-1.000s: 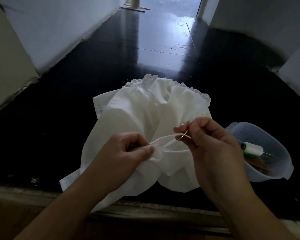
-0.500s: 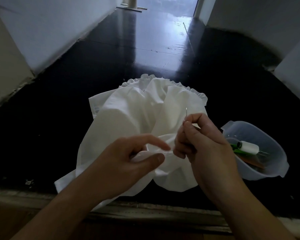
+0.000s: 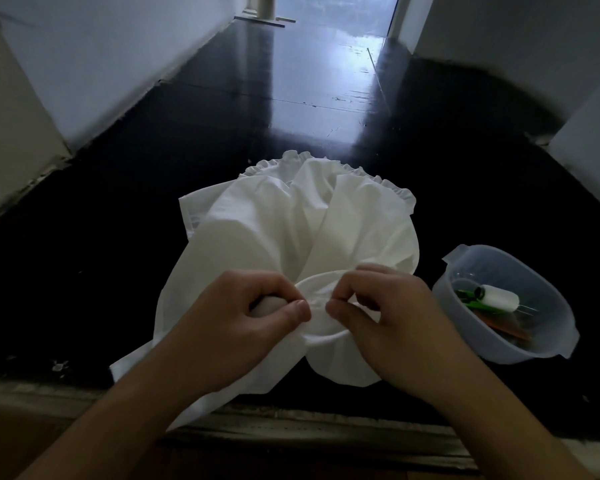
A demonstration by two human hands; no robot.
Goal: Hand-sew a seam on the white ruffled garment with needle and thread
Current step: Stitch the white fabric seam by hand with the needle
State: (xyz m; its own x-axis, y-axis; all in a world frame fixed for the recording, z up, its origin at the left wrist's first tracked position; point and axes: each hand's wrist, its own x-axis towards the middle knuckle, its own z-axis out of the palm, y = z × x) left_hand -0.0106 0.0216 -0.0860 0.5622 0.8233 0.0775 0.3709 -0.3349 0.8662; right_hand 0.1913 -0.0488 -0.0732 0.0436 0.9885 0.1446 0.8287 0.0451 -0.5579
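The white ruffled garment [image 3: 291,230] lies bunched on the dark floor, its ruffled edge at the far side. My left hand [image 3: 243,323] grips a gathered fold of the cloth between thumb and curled fingers. My right hand [image 3: 388,317] pinches the same folded edge just to the right, thumb and fingertips nearly meeting those of the left hand. The needle and thread are not visible in this frame; they may be hidden inside the right hand's pinch.
A translucent plastic bowl [image 3: 548,344] stands on the floor to the right, holding a white thread spool [image 3: 499,297] and green and orange items. White walls flank the glossy black floor [image 3: 291,98]. A worn threshold [image 3: 291,431] runs along the near edge.
My right hand came down from holding the needle upright and now pinches the fabric edge beside the left thumb. The left hand's fingers curled tighter on the fold. The needle is no longer seen.
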